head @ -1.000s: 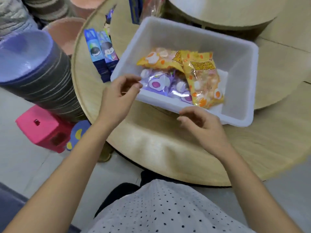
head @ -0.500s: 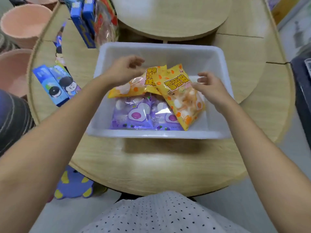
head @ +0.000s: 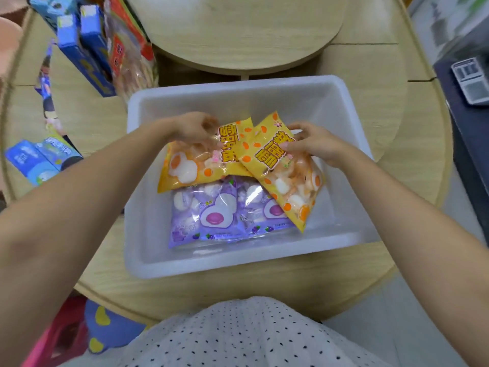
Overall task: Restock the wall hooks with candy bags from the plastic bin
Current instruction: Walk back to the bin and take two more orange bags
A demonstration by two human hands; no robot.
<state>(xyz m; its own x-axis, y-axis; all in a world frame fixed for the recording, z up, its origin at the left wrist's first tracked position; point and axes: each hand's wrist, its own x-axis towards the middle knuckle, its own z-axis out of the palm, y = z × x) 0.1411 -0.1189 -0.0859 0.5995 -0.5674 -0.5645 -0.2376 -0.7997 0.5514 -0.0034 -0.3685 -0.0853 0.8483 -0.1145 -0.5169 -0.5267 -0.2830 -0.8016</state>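
Note:
A white plastic bin (head: pixel 148 250) stands on a round wooden table (head: pixel 238 292). Inside lie two yellow candy bags and two purple candy bags (head: pixel 209 215). My left hand (head: pixel 193 127) pinches the top edge of the left yellow bag (head: pixel 190 168). My right hand (head: pixel 315 143) grips the top of the right yellow bag (head: pixel 285 181), which lies slanted over the purple ones. No wall hooks are in view.
Blue snack boxes (head: pixel 79 49) and a clear cookie pack (head: pixel 129 56) stand at the table's back left; more blue packs (head: pixel 37 160) lie at the left. A raised round shelf (head: pixel 238 30) sits behind the bin. A dark counter (head: pixel 471 133) is on the right.
Both hands have moved from the bin's near rim into the bin and closed on the tops of the two yellow bags. The view has shifted to look straight down.

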